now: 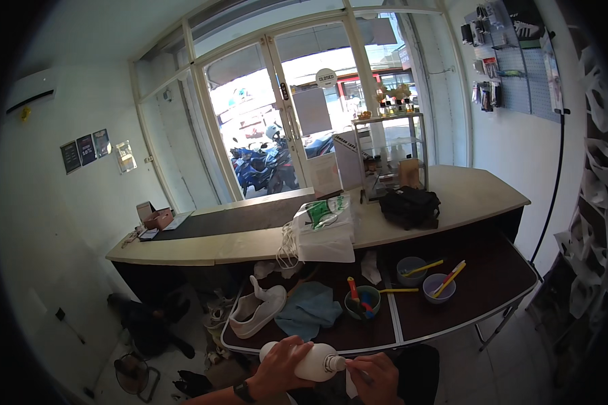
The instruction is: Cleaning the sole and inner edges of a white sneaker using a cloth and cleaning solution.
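Observation:
My left hand (282,360) grips a white plastic bottle (318,362) that lies nearly on its side, its neck pointing right. At the bottle's mouth, the fingers of my right hand (374,377) pinch something small that I cannot make out; a white piece shows below them. Just beyond, on the dark folding table (329,347), stand a white shoe (257,310) with its strap raised, a crumpled blue-grey cloth (310,310) and a green bowl (377,310) holding brushes. Farther right are a purple bowl (439,296) and a grey bowl (412,264), with yellow-handled brushes.
Behind the folding table runs a long counter (243,249) bearing a white plastic bag (329,238), a black bag (410,206) and a glass display case (389,147). Shoes (218,324) and a small fan (131,373) are on the floor at left, near a seated person (149,321).

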Available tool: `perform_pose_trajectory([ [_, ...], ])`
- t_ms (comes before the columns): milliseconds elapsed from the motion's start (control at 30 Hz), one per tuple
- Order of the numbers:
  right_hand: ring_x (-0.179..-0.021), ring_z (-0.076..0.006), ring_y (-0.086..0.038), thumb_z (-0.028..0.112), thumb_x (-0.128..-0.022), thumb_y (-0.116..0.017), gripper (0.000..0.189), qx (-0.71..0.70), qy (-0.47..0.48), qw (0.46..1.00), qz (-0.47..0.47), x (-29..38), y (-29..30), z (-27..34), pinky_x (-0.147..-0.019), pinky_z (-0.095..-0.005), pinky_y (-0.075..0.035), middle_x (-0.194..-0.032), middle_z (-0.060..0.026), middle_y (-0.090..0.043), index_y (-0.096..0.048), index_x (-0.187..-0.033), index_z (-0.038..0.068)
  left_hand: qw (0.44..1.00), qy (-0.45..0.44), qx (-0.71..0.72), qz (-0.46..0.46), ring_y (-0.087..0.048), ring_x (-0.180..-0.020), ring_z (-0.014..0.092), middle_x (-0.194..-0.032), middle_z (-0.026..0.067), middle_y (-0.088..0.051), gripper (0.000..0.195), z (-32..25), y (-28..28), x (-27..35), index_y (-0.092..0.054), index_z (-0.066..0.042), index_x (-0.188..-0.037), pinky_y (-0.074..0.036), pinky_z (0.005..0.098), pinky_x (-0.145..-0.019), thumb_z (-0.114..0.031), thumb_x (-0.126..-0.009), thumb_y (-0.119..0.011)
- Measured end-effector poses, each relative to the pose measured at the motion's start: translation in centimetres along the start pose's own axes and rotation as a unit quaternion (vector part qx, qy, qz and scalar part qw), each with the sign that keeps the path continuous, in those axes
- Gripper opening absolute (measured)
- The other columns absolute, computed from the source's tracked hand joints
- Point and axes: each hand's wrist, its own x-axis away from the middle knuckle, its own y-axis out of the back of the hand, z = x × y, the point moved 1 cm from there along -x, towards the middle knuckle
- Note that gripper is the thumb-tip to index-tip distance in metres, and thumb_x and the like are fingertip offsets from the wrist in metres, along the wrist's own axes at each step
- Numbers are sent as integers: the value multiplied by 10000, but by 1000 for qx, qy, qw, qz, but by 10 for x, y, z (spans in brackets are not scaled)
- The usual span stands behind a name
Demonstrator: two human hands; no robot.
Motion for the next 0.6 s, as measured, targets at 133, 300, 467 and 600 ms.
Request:
perform_pose_trajectory([
  [133, -813, -339, -659, -8, -803, -730, 147, 35, 18, 999, -2, 4, -3, -1, -718, -410, -538, -878, -125, -681, -678, -931, 42, 999, 8, -21, 24, -523, -1176, 363, -1258, 170, -471, 986, 1, 6, -2, -453, -115, -1431, -473, 493, -962, -381, -603, -918],
  [300, -827, -355, -662, 17, -843, -707, 95, 10, -6, 1000, 18, 7, -9, -10, -729, -422, -540, -877, -135, -682, -681, -931, 38, 984, -56, -165, 25, -540, -1162, 335, -1227, 147, -483, 930, -2, 28, -14, -510, -208, -1427, -458, 486, -995, -384, -597, -890],
  [467, -819, -370, -659, 33, -878, -695, 65, -52, -73, 995, -46, 27, -36, -30, -723, -429, -538, -877, -153, -683, -688, -943, 30, 953, -99, -283, 51, -543, -1162, 317, -1232, 130, -493, 932, -19, 54, -36, -521, -267, -1415, -437, 474, -1040, -404, -569, -888],
  [600, -845, -372, -650, 18, -841, -694, 121, -74, -118, 988, -67, 39, -52, -40, -735, -436, -537, -931, -163, -676, -683, -961, 31, 937, -107, -321, 85, -547, -1165, 299, -1234, 117, -500, 957, -21, 57, -40, -504, -284, -1428, -435, 472, -1045, -391, -560, -891],
])
